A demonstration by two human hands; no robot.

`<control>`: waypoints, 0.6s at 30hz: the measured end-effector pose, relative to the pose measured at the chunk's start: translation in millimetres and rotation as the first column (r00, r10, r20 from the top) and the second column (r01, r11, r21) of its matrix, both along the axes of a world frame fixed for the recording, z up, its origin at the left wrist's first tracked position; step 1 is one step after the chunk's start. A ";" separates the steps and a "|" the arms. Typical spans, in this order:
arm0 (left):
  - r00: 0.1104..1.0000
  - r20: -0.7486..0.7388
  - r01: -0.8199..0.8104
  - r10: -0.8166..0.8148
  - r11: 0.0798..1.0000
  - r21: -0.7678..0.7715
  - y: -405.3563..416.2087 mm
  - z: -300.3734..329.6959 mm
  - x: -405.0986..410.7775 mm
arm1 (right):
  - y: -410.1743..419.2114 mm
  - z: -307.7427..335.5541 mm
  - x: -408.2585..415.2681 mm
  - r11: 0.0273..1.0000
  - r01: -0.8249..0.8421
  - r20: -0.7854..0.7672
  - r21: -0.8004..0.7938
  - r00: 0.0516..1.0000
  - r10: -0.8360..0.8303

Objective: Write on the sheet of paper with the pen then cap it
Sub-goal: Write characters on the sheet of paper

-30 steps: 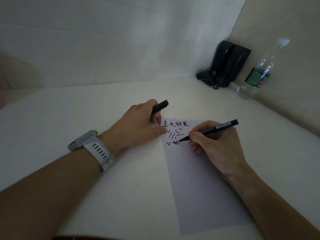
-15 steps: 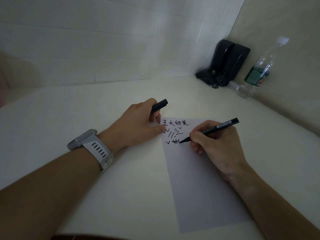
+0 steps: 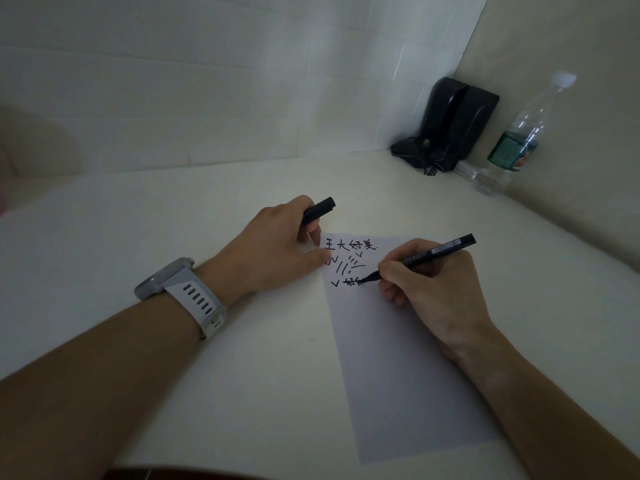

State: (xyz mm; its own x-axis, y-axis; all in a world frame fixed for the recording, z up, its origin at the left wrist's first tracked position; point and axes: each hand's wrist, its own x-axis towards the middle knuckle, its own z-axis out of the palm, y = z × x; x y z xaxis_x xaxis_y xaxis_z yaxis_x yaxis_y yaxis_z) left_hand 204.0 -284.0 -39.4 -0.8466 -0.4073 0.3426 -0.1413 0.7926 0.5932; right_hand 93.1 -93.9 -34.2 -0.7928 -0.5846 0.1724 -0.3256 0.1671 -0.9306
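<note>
"王大好美" atop sheet of paper (image 3: 408, 368)

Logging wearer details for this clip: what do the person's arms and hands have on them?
Both forearms are bare, no sleeves or gloves. The left wrist carries a watch with a grey case and a white strap with dark slots. The right hand and wrist wear nothing visible.
</note>
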 end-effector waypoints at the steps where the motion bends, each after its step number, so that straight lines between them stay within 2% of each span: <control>1: 1.000 -0.002 -0.002 0.002 1.000 -0.001 0.3 0.1 0.2 | 0.2 0.2 -0.2 1.000 0.005 0.000 0.001 1.000 -0.005; 18: 1.000 -0.008 0.003 -0.003 1.000 0.003 -1.0 -0.8 -0.8 | -0.6 2.3 0.1 0.998 0.065 0.030 -0.014 0.997 -0.065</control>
